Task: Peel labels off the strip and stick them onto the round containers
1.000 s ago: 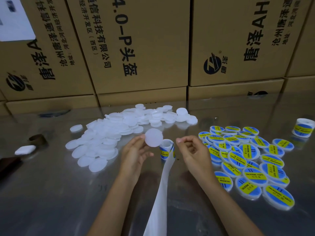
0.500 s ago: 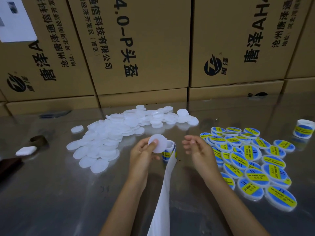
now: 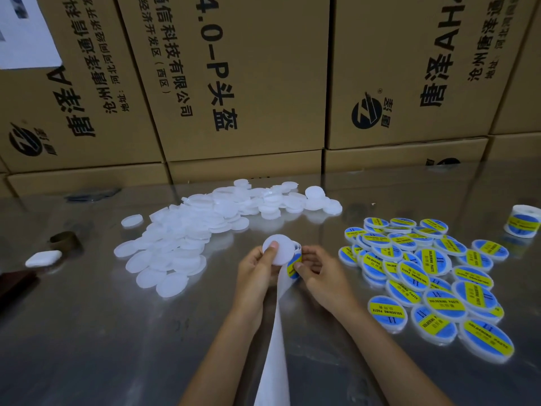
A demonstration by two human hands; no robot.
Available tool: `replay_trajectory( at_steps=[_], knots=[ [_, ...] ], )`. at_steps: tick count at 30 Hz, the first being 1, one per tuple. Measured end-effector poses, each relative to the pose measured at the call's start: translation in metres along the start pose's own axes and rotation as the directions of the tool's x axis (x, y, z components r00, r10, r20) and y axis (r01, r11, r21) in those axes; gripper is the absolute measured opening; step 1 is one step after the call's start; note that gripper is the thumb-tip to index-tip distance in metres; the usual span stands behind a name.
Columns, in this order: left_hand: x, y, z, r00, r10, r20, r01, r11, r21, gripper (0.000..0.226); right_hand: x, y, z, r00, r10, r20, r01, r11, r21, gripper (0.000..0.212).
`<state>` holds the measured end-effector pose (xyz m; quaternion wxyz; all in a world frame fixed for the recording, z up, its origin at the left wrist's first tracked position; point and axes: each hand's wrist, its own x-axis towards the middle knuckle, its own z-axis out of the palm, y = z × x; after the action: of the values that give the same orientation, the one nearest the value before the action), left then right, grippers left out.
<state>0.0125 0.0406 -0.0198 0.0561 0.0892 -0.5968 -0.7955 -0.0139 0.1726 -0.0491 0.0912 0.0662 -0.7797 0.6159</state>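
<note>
The left hand (image 3: 257,269) holds a plain white round container (image 3: 278,249) upright above the table (image 3: 87,332), its fingers curled around the rim and the thumb pressed flat on the face. Just beside it, touching the container's right edge, the right hand (image 3: 320,273) pinches a blue and yellow label (image 3: 293,266) between thumb and forefinger at the roll of labels (image 3: 297,250), which sits partly hidden behind the container. A white backing strip (image 3: 275,341) runs from the roll down between the two forearms to the bottom edge of the view.

To the left on the table lies a pile of unlabelled white containers (image 3: 187,230). To the right lies a heap of labelled containers (image 3: 424,271), blue with yellow bands. A second label roll (image 3: 524,221) stands near the right edge. Stacked cardboard boxes (image 3: 240,83) line the back.
</note>
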Motion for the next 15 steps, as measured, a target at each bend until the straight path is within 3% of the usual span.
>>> replay_trajectory(
  at_steps=[9,15],
  knots=[
    [0.0017,-0.0008,-0.0006,1.0,-0.015,-0.009,0.015,1.0,0.017,0.018,-0.0013,0.0003,0.0023,0.99,0.071,-0.123,-0.072,0.997,0.003,0.024],
    [0.001,-0.0011,0.0018,0.999,-0.02,-0.025,0.02,1.0,-0.006,0.021,-0.0085,-0.0026,0.0034,0.983,0.025,-0.183,-0.049,0.99,-0.13,0.024]
  ],
)
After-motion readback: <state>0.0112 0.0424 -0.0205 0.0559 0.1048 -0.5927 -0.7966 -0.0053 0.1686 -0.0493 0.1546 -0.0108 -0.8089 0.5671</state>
